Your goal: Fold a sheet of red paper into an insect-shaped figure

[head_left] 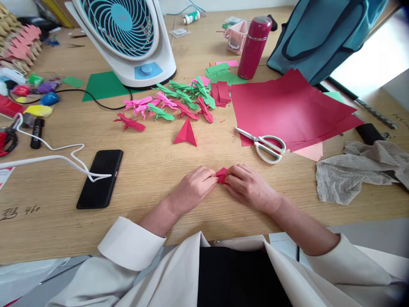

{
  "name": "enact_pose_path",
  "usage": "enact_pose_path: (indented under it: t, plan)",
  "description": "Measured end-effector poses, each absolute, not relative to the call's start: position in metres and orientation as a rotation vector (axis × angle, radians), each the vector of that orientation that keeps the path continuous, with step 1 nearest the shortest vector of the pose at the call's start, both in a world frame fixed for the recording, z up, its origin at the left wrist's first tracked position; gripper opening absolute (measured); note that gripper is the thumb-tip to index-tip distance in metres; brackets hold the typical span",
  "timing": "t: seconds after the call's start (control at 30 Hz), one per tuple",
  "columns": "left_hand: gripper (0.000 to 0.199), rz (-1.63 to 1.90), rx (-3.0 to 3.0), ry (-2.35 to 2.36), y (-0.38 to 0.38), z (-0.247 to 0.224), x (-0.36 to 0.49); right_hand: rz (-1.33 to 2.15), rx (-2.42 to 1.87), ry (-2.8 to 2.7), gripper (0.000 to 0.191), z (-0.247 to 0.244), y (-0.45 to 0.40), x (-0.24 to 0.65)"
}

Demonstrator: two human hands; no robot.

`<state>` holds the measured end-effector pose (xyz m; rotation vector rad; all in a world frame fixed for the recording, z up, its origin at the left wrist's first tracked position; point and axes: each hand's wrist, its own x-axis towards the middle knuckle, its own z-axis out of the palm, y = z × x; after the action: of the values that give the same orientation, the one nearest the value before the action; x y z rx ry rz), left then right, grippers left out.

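Between my two hands, just above the table's front part, is a small folded red paper (221, 175). My left hand (195, 187) pinches its left edge, and my right hand (251, 187) pinches its right side; the fingertips cover much of it. Beyond my hands lies a red folded paper triangle (186, 133) with a crease down its middle. Farther back are several folded paper figures (185, 96) in green, pink and red. White-handled scissors (266, 147) rest partly open to the right, their blades over the edge of large red sheets (287, 111).
A white fan (147, 70) stands at the back, with a red bottle (254, 49) and blue bag (319, 38) to its right. A black phone (100, 179) and white cable (57, 157) lie left. A grey cloth (351, 170) lies at the right.
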<state>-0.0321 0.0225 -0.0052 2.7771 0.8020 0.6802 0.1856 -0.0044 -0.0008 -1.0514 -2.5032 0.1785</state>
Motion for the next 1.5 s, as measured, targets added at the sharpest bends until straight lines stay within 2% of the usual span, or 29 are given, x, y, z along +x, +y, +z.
enact_pose_path:
  t: [0.57,1.13,1.4,1.5]
  plan:
    - [0.01,0.666,2.368,0.927,0.026,-0.001,-0.028,0.529,-1.251,-2.278,0.01,0.005,-0.003,0.181]
    - [0.014,0.621,2.311,0.979,0.027,0.001,-0.024,0.388,-1.267,-2.359,0.012,-0.003,-0.001,0.18]
    - [0.016,0.652,2.387,0.97,0.027,-0.003,-0.023,0.263,-1.035,-2.59,0.029,0.002,-0.005,0.194]
    - [0.018,0.664,2.461,0.954,0.024,-0.004,-0.027,0.222,-0.991,-2.671,0.03,0.003,-0.007,0.197]
